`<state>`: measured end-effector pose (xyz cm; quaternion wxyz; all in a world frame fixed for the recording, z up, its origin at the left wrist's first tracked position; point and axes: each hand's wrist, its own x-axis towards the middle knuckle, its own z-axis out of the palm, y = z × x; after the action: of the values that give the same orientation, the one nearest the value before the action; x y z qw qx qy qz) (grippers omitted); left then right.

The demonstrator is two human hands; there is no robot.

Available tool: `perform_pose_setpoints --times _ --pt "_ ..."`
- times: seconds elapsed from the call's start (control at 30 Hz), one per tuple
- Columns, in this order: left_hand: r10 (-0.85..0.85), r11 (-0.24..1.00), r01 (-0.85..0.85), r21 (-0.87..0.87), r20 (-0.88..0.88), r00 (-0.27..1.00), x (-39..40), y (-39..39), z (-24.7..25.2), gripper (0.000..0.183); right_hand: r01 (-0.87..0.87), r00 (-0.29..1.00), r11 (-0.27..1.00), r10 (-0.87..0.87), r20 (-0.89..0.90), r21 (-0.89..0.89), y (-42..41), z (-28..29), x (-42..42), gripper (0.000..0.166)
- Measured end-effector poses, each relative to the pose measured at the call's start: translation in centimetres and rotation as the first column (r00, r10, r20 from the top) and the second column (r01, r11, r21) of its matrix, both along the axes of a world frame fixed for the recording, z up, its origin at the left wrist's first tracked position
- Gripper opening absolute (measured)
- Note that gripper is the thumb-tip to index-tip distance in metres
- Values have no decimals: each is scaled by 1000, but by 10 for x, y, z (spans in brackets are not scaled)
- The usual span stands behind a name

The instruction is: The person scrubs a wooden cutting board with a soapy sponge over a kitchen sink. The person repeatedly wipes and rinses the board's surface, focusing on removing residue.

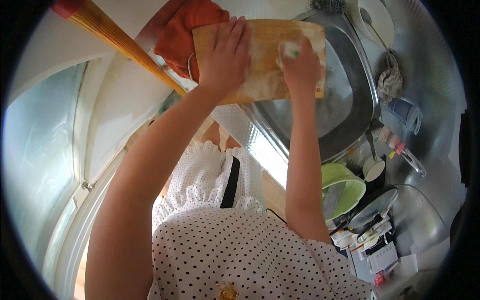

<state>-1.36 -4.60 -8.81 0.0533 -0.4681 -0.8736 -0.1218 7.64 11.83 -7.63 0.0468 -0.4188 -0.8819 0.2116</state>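
Note:
A rectangular wooden cutting board (262, 75) lies across the left part of a metal sink (345, 123). My left hand (227, 56) rests on the board's left part with its fingers pointing away from me. On the right part of the board, my right hand (303, 65) is closed around a whitish pad with a green patch (291, 49), blurred, perhaps a sponge. The pad touches or nearly touches the wood. Whitish smears show on the board. An orange cloth (174, 41) lies beside the board's left edge, partly under it.
Right of the sink are a white bowl with a ladle (378, 32), a patterned cloth (390, 80), a blue cup (403, 112) and a small white cup (374, 168). A green basin (352, 187) and a glass lid stand nearer me. A wooden pole (123, 45) slants at left.

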Motion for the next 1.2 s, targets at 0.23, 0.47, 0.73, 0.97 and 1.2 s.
perform_pose_setpoints --times 0.23,0.47,0.73,0.97,1.2 --pt "8 1000 -8 -13 30 1000 0 -1 3 60 12 999 1000 -11 -34 18 -17 -6 29 45" --pt "-11 1000 10 23 31 999 3 4 3 62 22 991 996 -11 130 -87 -3 29 -22 50" --pt "-8 1000 9 -4 27 1000 1 3 3 63 12 993 1000 -9 121 -25 -20 7 -7 59" --pt "1 1000 0 -11 55 998 -5 0 7 62 -18 997 979 31 -64 202 -36 -6 11 45" --pt "-11 1000 10 17 71 997 1 2 5 61 -13 995 1000 12 99 3 -17 22 -17 41"
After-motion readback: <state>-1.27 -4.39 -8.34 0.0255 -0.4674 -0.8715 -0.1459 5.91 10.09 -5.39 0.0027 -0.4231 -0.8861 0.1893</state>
